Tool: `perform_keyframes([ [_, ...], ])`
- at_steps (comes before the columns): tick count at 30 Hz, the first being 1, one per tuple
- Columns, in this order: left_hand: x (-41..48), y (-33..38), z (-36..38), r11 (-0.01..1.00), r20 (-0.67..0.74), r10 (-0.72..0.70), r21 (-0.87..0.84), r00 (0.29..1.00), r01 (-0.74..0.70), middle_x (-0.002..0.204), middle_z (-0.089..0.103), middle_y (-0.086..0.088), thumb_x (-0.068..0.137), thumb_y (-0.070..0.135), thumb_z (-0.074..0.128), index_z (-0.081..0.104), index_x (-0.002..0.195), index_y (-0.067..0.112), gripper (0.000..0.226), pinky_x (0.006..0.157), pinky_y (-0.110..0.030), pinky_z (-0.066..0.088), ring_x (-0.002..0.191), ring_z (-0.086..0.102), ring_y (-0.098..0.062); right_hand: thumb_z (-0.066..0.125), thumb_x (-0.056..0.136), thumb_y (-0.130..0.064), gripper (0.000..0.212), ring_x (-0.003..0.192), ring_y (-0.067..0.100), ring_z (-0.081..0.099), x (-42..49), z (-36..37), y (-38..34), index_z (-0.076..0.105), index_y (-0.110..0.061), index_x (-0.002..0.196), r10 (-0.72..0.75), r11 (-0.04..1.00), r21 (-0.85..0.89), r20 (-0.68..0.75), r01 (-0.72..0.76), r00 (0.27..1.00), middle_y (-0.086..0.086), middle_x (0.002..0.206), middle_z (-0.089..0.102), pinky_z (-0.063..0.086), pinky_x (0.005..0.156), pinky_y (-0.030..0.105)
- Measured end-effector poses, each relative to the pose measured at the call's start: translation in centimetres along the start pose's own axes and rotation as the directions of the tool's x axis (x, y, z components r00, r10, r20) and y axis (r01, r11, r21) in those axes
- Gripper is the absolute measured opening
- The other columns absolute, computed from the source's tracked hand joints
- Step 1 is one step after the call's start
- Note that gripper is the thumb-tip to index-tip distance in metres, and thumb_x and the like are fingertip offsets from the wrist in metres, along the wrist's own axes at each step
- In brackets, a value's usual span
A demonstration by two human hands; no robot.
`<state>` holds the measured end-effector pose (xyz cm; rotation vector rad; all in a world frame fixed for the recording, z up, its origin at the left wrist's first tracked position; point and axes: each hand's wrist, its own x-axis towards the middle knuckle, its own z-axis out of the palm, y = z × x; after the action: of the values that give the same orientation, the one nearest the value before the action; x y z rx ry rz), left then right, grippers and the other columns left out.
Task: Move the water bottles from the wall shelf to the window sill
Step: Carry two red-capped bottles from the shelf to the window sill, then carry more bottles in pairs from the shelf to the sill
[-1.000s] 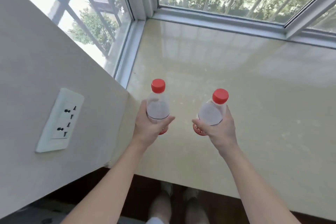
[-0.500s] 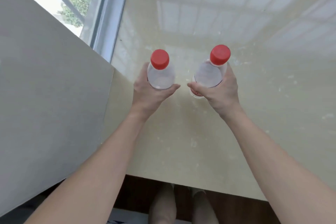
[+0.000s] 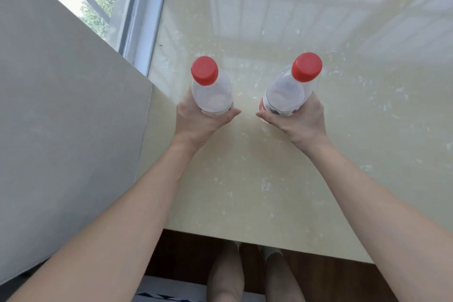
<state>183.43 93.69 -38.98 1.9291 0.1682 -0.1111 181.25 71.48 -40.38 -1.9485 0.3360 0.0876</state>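
2 clear plastic water bottles with round red screw caps are held upright over the window sill (image 3: 294, 179), 1 in each of the hands. The left bottle (image 3: 212, 95) has a smooth, rounded shoulder narrowing to its red cap (image 3: 204, 70); its lower body is hidden by the left hand (image 3: 196, 120), which is wrapped around it from behind, thumb curling to the front. The right bottle (image 3: 286, 93) tilts slightly, its red cap (image 3: 307, 66) leaning toward the right, and a strip of red and white label shows just above the thumb of the right hand (image 3: 299, 122), which is closed around its body in the same way. The bottles stand apart from each other, with a gap of bare sill between them. Whether their bases touch the sill cannot be told, since the hands cover them.

The sill is a wide, glossy slab of pale cream stone with faint white flecks, and it mirrors the grid of the window bars. A flat, matte grey wall panel (image 3: 61, 130) runs along the left. A metal window frame (image 3: 144, 14) meets the sill's far left corner, with green foliage behind the glass. Dark wood floor (image 3: 186, 255) shows below the sill's near edge.
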Motion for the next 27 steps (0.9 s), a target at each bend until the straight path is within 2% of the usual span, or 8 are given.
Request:
perform_keyframes([
  [4, -0.2, -0.4, 0.1, 1.0, -0.044, 0.0, 0.027, 0.999, 0.001, 0.102, 0.071, 0.003, 0.05, 0.047, 0.092, 0.063, 0.11, 0.013, 0.075, 0.087, -0.03, 0.055, 0.098, 0.067, -0.01, 0.094, 0.055, -0.046, 0.066, 0.094, 0.021, 0.071, -0.2, 0.4, -0.3, 0.063, -0.012, 0.102, -0.009, 1.0, 0.013, -0.024, 0.009, 1.0, 0.0, 0.096, 0.075, 0.056, 0.086, 0.041],
  [8, -0.4, -0.4, 0.0, 0.998, -0.06, 0.046, 0.053, 0.997, -0.043, 0.1, 0.063, 0.019, 0.053, 0.035, 0.095, 0.056, 0.116, 0.014, 0.078, 0.081, -0.008, 0.046, 0.095, 0.059, 0.01, 0.097, 0.054, -0.034, 0.073, 0.095, 0.009, 0.066, -0.8, 0.2, -1.0, 0.059, -0.013, 0.113, -0.025, 1.0, -0.007, -0.064, 0.025, 0.998, -0.009, 0.1, 0.071, 0.051, 0.082, 0.017],
  [10, -0.5, -0.5, -0.3, 0.996, -0.051, 0.06, 0.073, 0.997, -0.056, 0.103, 0.06, 0.023, 0.053, 0.036, 0.095, 0.052, 0.118, 0.02, 0.079, 0.082, -0.004, 0.042, 0.098, 0.056, 0.012, 0.097, 0.055, -0.031, 0.078, 0.098, 0.003, 0.064, -1.1, -0.2, -1.1, 0.057, -0.016, 0.12, -0.031, 0.999, 0.012, -0.057, 0.032, 0.998, -0.018, 0.102, 0.066, 0.05, 0.085, 0.017],
  [13, -0.9, -0.8, -0.7, 0.995, 0.005, 0.042, 0.092, 0.999, -0.043, 0.109, 0.057, 0.026, 0.052, 0.039, 0.094, 0.048, 0.12, 0.027, 0.083, 0.086, -0.002, 0.038, 0.105, 0.052, 0.013, 0.096, 0.054, -0.035, 0.095, 0.118, 0.002, 0.057, -1.5, -0.8, -0.6, 0.049, -0.023, 0.136, -0.032, 0.999, 0.025, 0.002, 0.032, 0.999, -0.022, 0.121, 0.061, 0.048, 0.1, 0.027],
  [15, -1.7, -0.9, -1.2, 0.992, 0.069, -0.018, 0.124, 0.997, 0.009, 0.114, 0.056, 0.025, 0.052, 0.037, 0.095, 0.046, 0.125, 0.025, 0.088, 0.088, 0.0, 0.034, 0.107, 0.048, 0.018, 0.098, 0.055, -0.033, 0.107, 0.124, 0.003, 0.052, -2.2, -1.5, -0.5, 0.041, -0.023, 0.145, -0.004, 1.0, -0.02, 0.049, 0.005, 0.999, -0.014, 0.137, 0.056, 0.042, 0.101, 0.018],
  [17, -2.8, -0.7, -2.1, 0.978, 0.125, -0.068, 0.204, 0.99, 0.041, 0.126, 0.054, 0.017, 0.055, 0.033, 0.094, 0.041, 0.133, 0.024, 0.094, 0.099, -0.01, 0.035, 0.116, 0.046, 0.014, 0.098, 0.054, -0.037, 0.116, 0.13, 0.006, 0.049, -3.2, -2.7, -0.8, 0.034, -0.022, 0.15, 0.007, 0.995, -0.102, 0.096, 0.003, 0.995, -0.007, 0.147, 0.049, 0.039, 0.102, 0.016],
  [21, -5.6, 2.3, -5.4, 0.902, 0.109, -0.124, 0.426, 0.986, 0.067, 0.148, 0.041, 0.005, 0.064, 0.027, 0.09, 0.021, 0.152, 0.028, 0.111, 0.109, -0.028, 0.031, 0.137, 0.037, -0.011, 0.092, 0.058, -0.049, 0.117, 0.131, 0.012, 0.046, -5.5, -6.8, -3.6, 0.029, -0.025, 0.154, -0.024, 0.949, -0.307, 0.18, 0.079, 0.983, -0.001, 0.14, 0.047, 0.036, 0.11, 0.029],
  [27, -9.5, 12.4, -10.0, 0.633, 0.067, -0.046, 0.773, 0.997, -0.023, 0.143, 0.044, -0.001, 0.078, 0.042, 0.071, 0.022, 0.152, 0.027, 0.09, 0.103, -0.043, 0.041, 0.129, 0.04, -0.025, 0.064, 0.074, -0.069, 0.092, 0.119, 0.025, 0.054, -8.0, -13.3, -12.6, 0.04, -0.02, 0.149, -0.142, 0.726, -0.636, 0.233, 0.262, 0.962, 0.002, 0.131, 0.053, 0.047, 0.098, 0.041],
])
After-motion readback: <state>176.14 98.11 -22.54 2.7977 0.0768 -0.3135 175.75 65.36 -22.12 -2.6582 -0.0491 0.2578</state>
